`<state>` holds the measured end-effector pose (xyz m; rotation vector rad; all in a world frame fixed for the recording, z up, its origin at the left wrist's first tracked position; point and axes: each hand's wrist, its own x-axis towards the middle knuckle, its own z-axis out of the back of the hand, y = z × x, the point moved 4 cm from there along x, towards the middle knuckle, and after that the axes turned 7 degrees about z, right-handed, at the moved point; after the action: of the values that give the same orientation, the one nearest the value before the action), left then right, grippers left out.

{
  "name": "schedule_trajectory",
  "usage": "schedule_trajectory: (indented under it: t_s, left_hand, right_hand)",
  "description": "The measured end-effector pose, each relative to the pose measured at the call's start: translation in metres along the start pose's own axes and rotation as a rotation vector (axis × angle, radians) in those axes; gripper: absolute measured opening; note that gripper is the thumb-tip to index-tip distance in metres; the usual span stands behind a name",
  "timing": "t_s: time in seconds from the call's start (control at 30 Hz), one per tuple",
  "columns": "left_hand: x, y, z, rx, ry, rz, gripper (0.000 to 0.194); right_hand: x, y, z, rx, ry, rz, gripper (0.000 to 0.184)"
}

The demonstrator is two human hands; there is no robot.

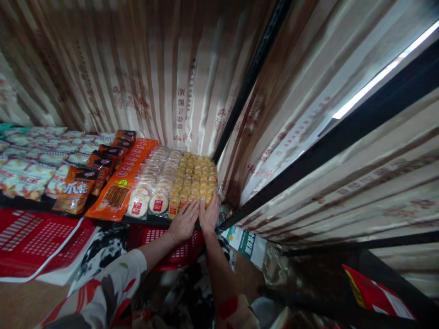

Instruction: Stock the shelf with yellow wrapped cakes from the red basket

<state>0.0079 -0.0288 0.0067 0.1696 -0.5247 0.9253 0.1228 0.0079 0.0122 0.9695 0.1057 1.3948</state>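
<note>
My left hand (pixel 184 223) lies with its fingers stretched over the front of several small yellow-wrapped packets (pixel 195 176), set out in tidy rows at the shelf's right end. Beside it, my right hand (pixel 209 214) reaches along the front right corner of the same rows, fingers extended. The hands almost touch, and both rest against the packets. Just left stand rows of round white cakes (pixel 158 204) in clear wrap with red and white labels. What lies under my palms is hidden.
Left of the cakes are orange snack packs (pixel 115 194), brown bags (pixel 73 189) and white bags (pixel 27 178). Red baskets (pixel 68 237) sit below the shelf. Printed curtains (pixel 154 68) hang behind. A black pole (pixel 252 77) and a dark bar (pixel 308 155) stand close on the right.
</note>
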Motion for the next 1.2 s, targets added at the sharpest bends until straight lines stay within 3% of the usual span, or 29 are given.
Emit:
schedule_trajectory:
  t_s: [0.3,0.5,0.63,1.0,1.2]
  left_hand:
    - [0.003,-0.003,0.015,0.002,-0.041,-0.002,0.046]
    - [-0.022,-0.011,0.022,0.034,-0.067,0.079,0.042]
    - [-0.035,-0.014,0.024,0.059,-0.012,0.087,0.041]
    - [-0.031,-0.01,0.014,0.067,0.029,0.088,0.043]
    - [-0.033,-0.011,0.022,0.051,0.024,0.089,0.043]
  right_hand:
    - [0.0,0.002,0.003,0.018,-0.023,-0.009,0.061]
    - [0.001,0.003,0.003,0.013,-0.019,0.017,0.062]
    - [0.001,0.002,0.002,0.016,-0.02,0.025,0.063]
    - [0.0,0.001,0.001,-0.022,-0.006,0.038,0.074]
    - [0.0,0.002,0.001,-0.032,-0.01,0.041,0.073]
